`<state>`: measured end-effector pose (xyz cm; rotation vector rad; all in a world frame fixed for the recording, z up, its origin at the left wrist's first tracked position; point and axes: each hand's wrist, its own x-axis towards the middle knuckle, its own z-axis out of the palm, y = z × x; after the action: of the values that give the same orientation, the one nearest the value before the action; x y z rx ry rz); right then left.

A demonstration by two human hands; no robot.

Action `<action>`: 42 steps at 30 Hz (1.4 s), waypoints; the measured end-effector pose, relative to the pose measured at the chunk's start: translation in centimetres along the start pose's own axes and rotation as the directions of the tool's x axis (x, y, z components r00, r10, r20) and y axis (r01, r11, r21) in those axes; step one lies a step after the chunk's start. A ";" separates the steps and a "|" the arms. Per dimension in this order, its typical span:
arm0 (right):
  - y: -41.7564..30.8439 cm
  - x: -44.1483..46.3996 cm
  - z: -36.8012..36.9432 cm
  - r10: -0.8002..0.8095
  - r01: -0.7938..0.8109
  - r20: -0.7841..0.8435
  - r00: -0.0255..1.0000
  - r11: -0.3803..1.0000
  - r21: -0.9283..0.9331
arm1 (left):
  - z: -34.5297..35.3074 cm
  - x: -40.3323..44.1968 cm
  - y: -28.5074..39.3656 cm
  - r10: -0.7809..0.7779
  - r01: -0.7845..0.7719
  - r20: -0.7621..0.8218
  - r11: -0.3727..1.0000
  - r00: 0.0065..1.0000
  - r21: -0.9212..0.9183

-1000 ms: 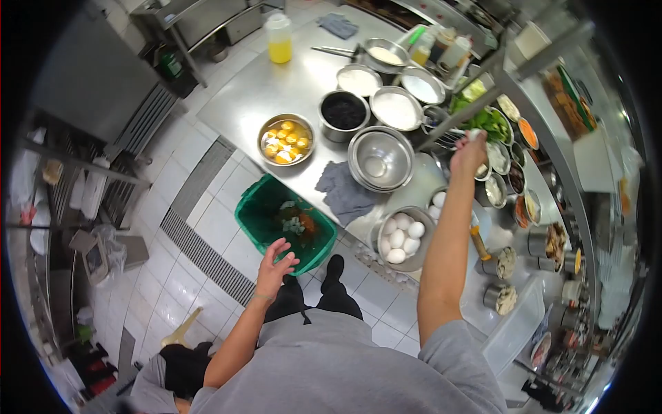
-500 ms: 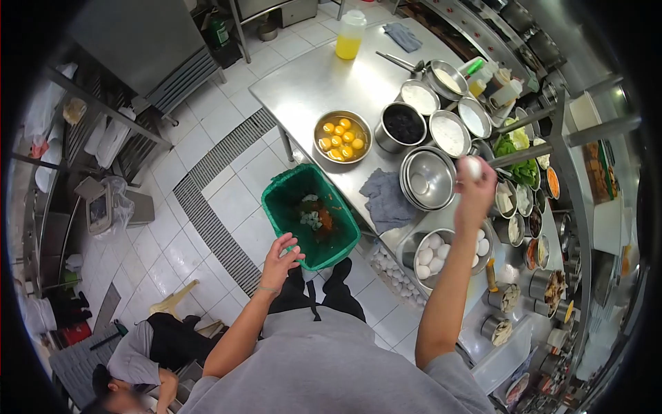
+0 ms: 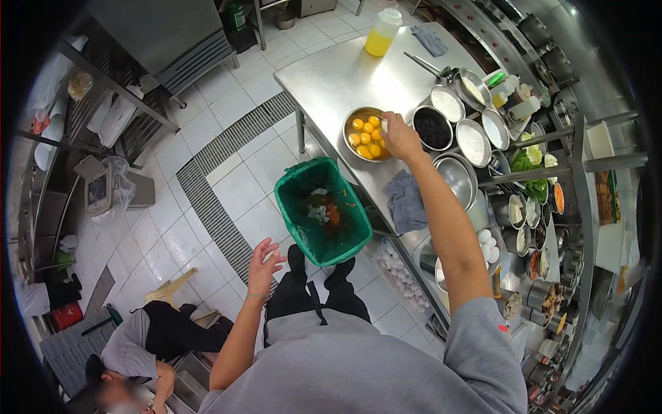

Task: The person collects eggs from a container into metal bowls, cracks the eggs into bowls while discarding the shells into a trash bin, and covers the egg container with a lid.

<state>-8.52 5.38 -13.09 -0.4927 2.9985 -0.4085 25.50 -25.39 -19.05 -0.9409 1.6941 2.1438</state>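
Note:
My right hand (image 3: 401, 138) grips a white egg (image 3: 385, 126) at the right rim of a steel bowl (image 3: 347, 143). Several yolks (image 3: 365, 138) lie in that bowl. My left hand (image 3: 262, 268) is empty, its fingers apart, in the air below the green-lined bin (image 3: 289, 228). Eggshells (image 3: 318, 212) lie inside the bin. Several whole eggs (image 3: 488, 247) sit in a bowl partly hidden under my right forearm. A grey cloth (image 3: 407, 201) lies on the table between the yolk bowl and the empty steel bowls (image 3: 455, 181).
On the steel table (image 3: 331, 77) stand a bottle of yellow liquid (image 3: 383, 33), a pot of dark contents (image 3: 432, 128) and bowls of white powder (image 3: 474, 143). Trays of eggs (image 3: 401, 279) are beneath the table's edge. Another person (image 3: 138, 341) bends over at the lower left.
My right hand has moved with the egg from above the right side of the table to the yolk bowl. The view has shifted, and my left hand stays open.

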 end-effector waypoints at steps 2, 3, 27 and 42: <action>0.4 0.6 0.7 0.003 -0.001 0.044 0.999 1.000 -0.030 | -1.0 -0.3 -0.5 -0.007 0.006 -0.019 1.000 1.000 -0.008; 0.6 0.8 1.1 0.002 -0.001 0.045 0.999 1.000 -0.031 | -1.4 -0.3 -0.7 -0.013 0.013 -0.032 1.000 0.999 -0.011; -1.3 1.6 -3.0 0.069 -0.069 0.009 0.998 0.997 -0.020 | -0.8 1.5 1.0 0.053 -0.053 -0.013 0.999 0.999 -0.008; -12.8 -16.6 12.9 0.158 0.032 -0.200 0.967 0.704 0.709 | 3.4 1.3 8.7 0.276 -0.275 -0.010 0.960 0.961 0.056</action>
<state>12.55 -4.19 -21.50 -0.2619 2.7158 -1.6379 18.53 -24.94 -12.75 -0.7478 1.9840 2.2489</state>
